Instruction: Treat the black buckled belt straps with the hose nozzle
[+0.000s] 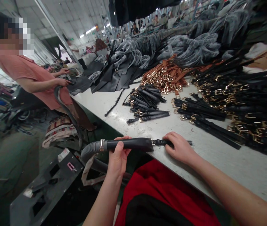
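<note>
My left hand (120,153) is wrapped round a black hose nozzle (138,144), which joins a grey corrugated hose (89,150) at a metal clamp (102,145). The nozzle's wide flat mouth points right, over the table's edge. Just beyond that mouth lies a short black strap (159,142) with a metal buckle at its left end. My right hand (177,146) is closed over the strap's middle, against the table, and the strap's tail sticks out to the right. The fingertips of my right hand are partly hidden.
On the white table (147,128) lie piles of black buckled straps (145,100), more black straps (237,103) and brown buckled straps (165,77). Grey wrapped bundles (189,47) sit behind. A co-worker (34,72) stands at left holding another hose. A dark machine box (48,182) stands low left.
</note>
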